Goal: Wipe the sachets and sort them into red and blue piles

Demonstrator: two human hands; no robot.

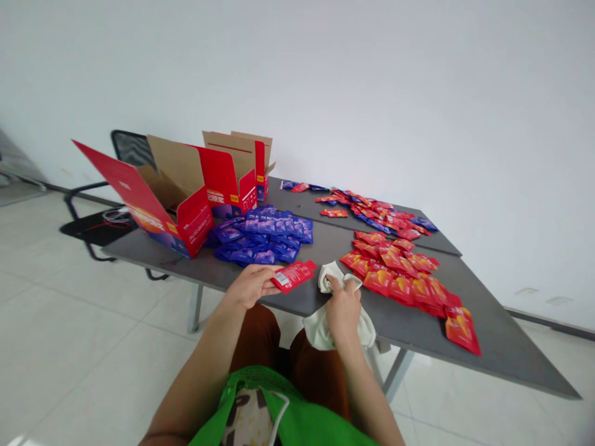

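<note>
My left hand (255, 285) pinches the left end of a red pouch (294, 275), which shows a white barcode label and a narrow spout end pointing right. A pale cloth (320, 328) is bunched in my right hand (343, 308) at the table's near edge, part of it hanging over. Beyond my left hand lies a heap of blue-purple pouches (267, 234). To the right of the cloth spread rows of red-orange pouches (395, 272), with one pouch (462, 330) at their near right end.
Open red cartons (195, 223) stand at the table's left side. A mixed pile of red and blue pouches (381, 214) lies on the far part of the grey table (502, 347). Behind the cartons is a black chair (88, 224); a white wall rises behind the table.
</note>
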